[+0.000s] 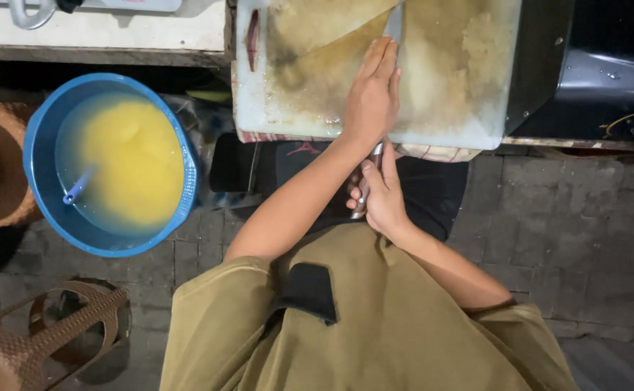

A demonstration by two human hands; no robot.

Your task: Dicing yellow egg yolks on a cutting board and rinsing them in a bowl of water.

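Bucket first: a round blue plastic bucket (111, 165) of cloudy yellow liquid, with a blue scoop handle in it, sits on the brick floor well left of the stained white plastic cutting board (469, 94). That board lies on the table edge and serves as the landmark. On the board, the left hand (373, 94) lies flat, fingers (382, 61) straight and together, pressing down on the broad steel blade of a knife (393, 25). The blade's long axis runs from the board's near edge toward its far side, almost in line with the left forearm. Just below the board's near edge, the right hand (383, 195) is closed around the knife's dark handle. Right of the board stands a dark metal tray (592, 80).
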